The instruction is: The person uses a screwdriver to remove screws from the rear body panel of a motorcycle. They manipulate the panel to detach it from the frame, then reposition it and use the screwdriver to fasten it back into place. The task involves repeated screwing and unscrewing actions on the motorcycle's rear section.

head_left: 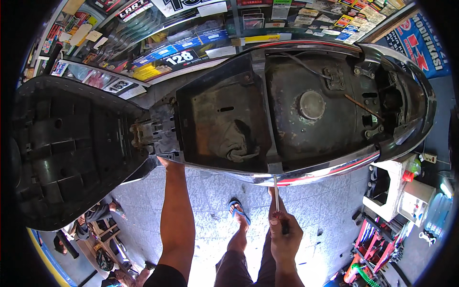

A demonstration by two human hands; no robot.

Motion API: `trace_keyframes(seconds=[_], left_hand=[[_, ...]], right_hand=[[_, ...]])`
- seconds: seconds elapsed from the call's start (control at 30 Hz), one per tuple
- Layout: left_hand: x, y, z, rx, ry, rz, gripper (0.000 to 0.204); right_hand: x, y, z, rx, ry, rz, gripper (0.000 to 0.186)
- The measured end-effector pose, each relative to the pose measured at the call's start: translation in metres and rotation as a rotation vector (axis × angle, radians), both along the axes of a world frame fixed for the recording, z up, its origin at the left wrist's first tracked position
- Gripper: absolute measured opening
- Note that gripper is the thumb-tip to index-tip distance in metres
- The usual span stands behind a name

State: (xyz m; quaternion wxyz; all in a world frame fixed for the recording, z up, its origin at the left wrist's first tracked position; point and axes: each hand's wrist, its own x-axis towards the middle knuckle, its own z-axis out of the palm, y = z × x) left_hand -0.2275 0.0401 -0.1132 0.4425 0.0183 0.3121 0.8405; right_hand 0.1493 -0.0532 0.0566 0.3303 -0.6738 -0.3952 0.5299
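Screwdriver [277, 196] sits clamped in the right hand [286, 232], its shaft reaching the scooter's [334, 167] near edge by the crossbar [266, 105]; whether the tip meets a screw, I cannot tell. Well apart from it, the left hand [171, 162] is at the same edge, near the hinge [143, 134], fingers hidden, so its grip cannot be told. Crumpled cloth [239, 146] lies toward the compartment's [205, 110] near right corner. Right of the crossbar is a round cap [311, 105]. The seat [62, 153] is flipped open at the scooter's left end. Glass cases [233, 24] stand beyond the far edge.
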Motion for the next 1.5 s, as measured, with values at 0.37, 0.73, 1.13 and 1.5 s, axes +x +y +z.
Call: trace_keyframes(seconds=[0.37,0.73,1.13,1.5], left_hand=[[-0.001,-0.003,-0.001,0.030,-0.015,-0.080,0.056],[-0.021,-0.022,-0.031,0.158,0.066,-0.107,0.055],[0.004,-0.039,0.000,-0.605,-0.014,0.064,0.043],[0.186,-0.125,0.154,-0.673,-0.419,-0.235,0.031]], right_hand=[[0.010,0.026,0.007,-0.398,0.609,-0.022,0.033],[-0.004,0.028,0.016,-0.327,0.351,-0.155,0.026],[0.000,0.025,0.009,-0.427,0.586,0.063,0.024],[0.068,0.126,0.078,0.308,-0.393,0.450,0.014]])
